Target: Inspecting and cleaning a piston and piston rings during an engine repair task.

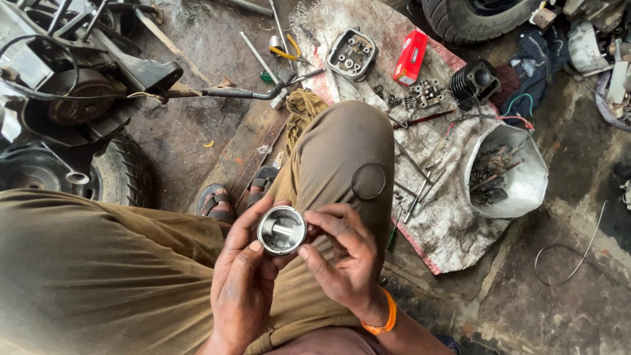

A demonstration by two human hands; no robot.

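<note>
Count: one piston (281, 230), two hands, one red box (411, 56), one cylinder block (474, 81), one cylinder head cover (352, 54), one white tub (519, 187), three tyres, two sandals.

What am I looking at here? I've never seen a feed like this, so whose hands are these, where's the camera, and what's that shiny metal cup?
The single view comes from a camera on the person's head, looking down over their knees. Their left hand and right hand together hold a piston, open end up. On the cloth lie a cylinder head, a red box, a black finned cylinder and a white tub of parts. A motorcycle wheel sits left.
</note>
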